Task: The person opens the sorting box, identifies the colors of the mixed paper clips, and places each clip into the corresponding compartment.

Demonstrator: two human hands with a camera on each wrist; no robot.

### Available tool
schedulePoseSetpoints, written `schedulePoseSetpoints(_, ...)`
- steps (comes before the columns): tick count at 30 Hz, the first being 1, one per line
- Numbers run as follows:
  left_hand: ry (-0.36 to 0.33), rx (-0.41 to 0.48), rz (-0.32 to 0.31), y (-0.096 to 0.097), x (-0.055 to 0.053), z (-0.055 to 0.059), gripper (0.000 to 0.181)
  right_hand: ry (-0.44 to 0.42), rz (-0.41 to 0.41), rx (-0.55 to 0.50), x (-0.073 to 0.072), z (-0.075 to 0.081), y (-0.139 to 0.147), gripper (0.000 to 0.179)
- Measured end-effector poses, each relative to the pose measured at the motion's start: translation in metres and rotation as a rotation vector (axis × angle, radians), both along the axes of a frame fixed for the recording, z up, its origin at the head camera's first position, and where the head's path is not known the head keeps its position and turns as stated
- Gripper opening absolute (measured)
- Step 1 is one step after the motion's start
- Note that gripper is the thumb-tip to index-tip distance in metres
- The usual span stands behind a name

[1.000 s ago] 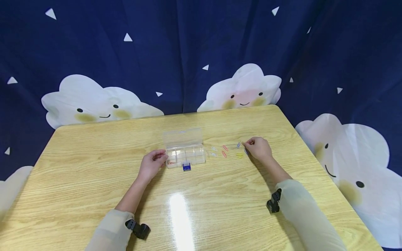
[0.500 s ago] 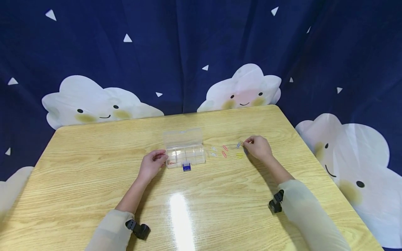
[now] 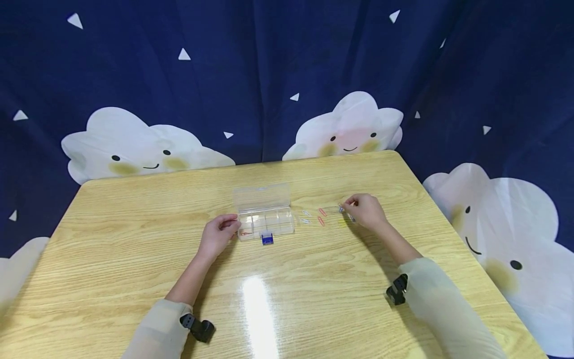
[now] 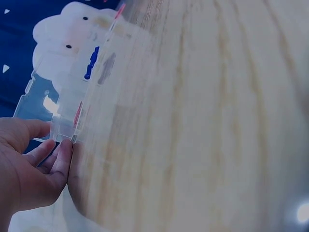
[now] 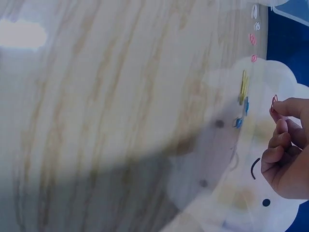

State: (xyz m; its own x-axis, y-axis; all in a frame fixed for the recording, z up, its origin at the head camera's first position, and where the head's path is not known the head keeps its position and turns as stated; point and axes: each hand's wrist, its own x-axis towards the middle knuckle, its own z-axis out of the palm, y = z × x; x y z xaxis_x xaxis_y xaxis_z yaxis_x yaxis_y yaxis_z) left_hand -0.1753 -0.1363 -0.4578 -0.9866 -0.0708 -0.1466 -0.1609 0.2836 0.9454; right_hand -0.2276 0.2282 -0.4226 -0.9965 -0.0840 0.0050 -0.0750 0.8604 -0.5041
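Observation:
A clear plastic box [image 3: 280, 233] with a row of compartments lies on the table, its transparent lid [image 3: 262, 198] folded back. Its blue latch [image 3: 267, 239] sticks out at the front. Something red, like a paper clip [image 4: 77, 115], lies in the leftmost compartment. My left hand [image 3: 216, 237] holds the box's left end between thumb and fingers. Right of the box, my right hand [image 3: 366, 210] pinches an orange-red paper clip [image 5: 274, 100] between thumb and index finger, raised above the table in the right wrist view. Blue paper clips [image 5: 238, 123] lie just beneath that hand.
Between the box and my right hand lie white paper clips [image 3: 305, 221], red ones [image 3: 321, 221] and yellow ones [image 3: 343, 224]. The wooden table [image 3: 134, 249] ends at the back against a dark blue curtain [image 3: 202, 89] printed with clouds.
My right hand has moved slightly left with the pinched orange-red paper clip, from beside the blue clip to over it. My left hand and the box have stayed in place.

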Motion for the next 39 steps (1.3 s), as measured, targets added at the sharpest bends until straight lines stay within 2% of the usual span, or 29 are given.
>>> schedulePoseSetpoints(11,-0.009,0.006,-0.004,0.000,0.000,0.000,0.033,0.023,0.063,0.008,0.003,0.008,-0.012,0.023)
schedulePoseSetpoints(23,-0.031,0.006,-0.012,-0.001,0.000,0.000,0.034,-0.013,0.123,-0.027,0.008,0.014,-0.025,0.021)
schedulePoseSetpoints(39,-0.039,0.004,-0.013,-0.001,0.000,0.000,0.034,-0.018,0.170,-0.004,0.011,0.017,-0.041,0.019)
